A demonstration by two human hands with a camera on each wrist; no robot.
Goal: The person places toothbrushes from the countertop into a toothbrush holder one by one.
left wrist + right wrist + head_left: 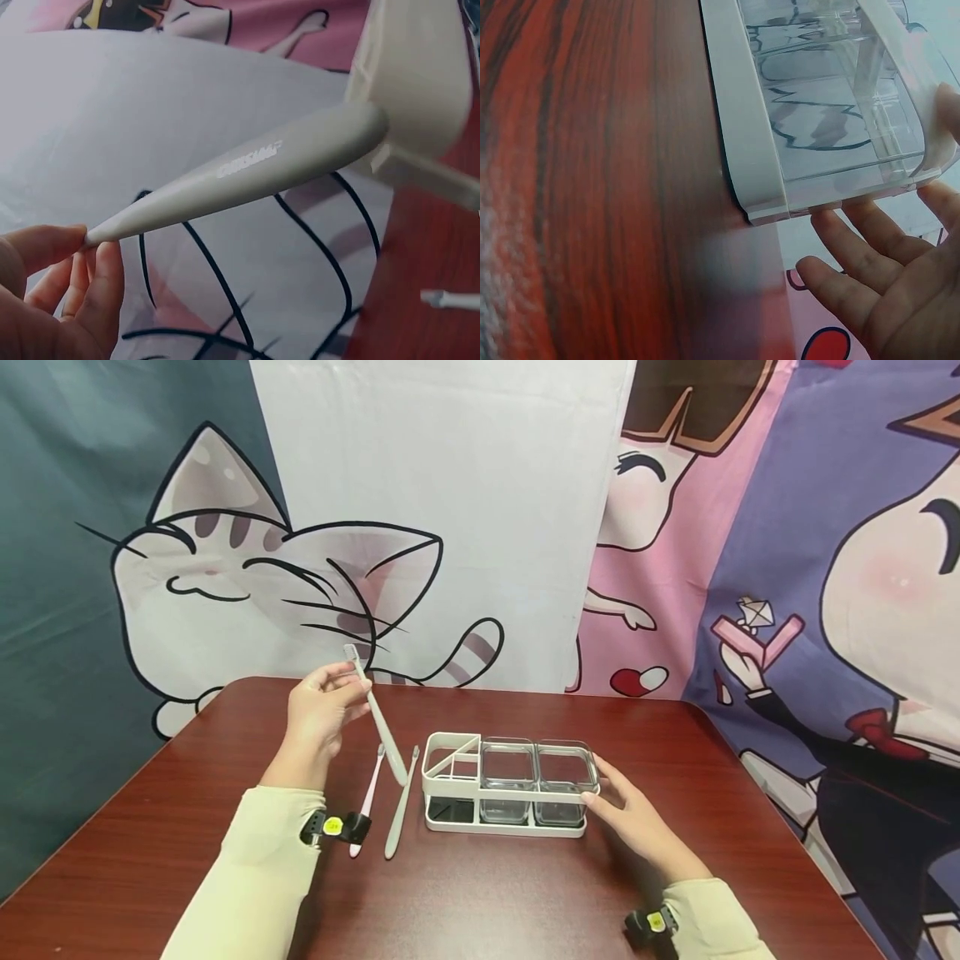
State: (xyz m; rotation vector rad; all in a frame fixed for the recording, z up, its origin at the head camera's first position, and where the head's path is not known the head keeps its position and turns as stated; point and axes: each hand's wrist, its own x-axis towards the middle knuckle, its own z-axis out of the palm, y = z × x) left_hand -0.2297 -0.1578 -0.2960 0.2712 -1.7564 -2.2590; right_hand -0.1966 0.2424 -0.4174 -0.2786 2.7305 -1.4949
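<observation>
My left hand (318, 706) pinches a pale grey-white toothbrush (386, 735) near its neck, bristles up. The brush slants, its thick handle pointing down and right, raised above the table; in the left wrist view lettering shows on the handle (247, 159). Just to the right stands a white toothbrush holder (506, 794) with a divided section at its left and two clear cups (507, 768) in it. At the holder's right end, my right hand (626, 814) grips the frame, thumb on the front rail and fingertips against the end, as the right wrist view shows.
Two more toothbrushes lie on the table left of the holder, one pink and white (370, 797), one grey-green (400, 818). The reddish-brown wooden table (487, 893) has rounded back corners. Behind it hangs a cartoon-printed cloth (450, 452).
</observation>
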